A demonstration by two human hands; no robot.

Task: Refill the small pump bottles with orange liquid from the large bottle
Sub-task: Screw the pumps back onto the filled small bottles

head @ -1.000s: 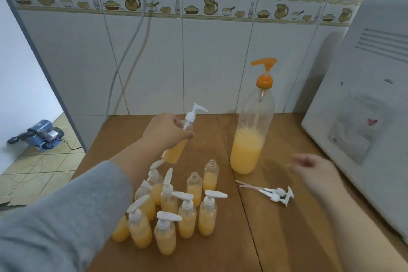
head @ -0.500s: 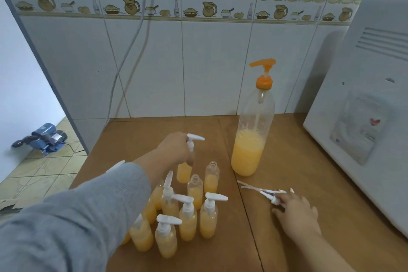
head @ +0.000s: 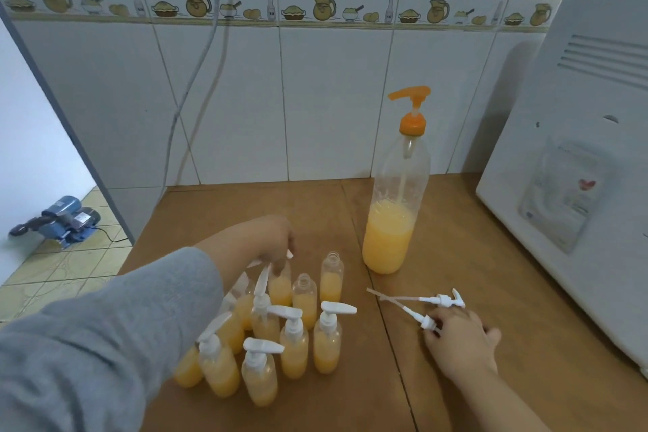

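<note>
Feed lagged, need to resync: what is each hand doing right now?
Left hand: fingers curled down on the top of a small bottle in the cluster.
Right hand: fingers on a loose white pump; cannot tell if gripped.

"XO" — on painted bottles along tile border

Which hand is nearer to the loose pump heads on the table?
Right. The right hand lies at the loose pump heads, its fingers touching the nearer one. The left hand is far off to their left, over the small bottles.
</note>
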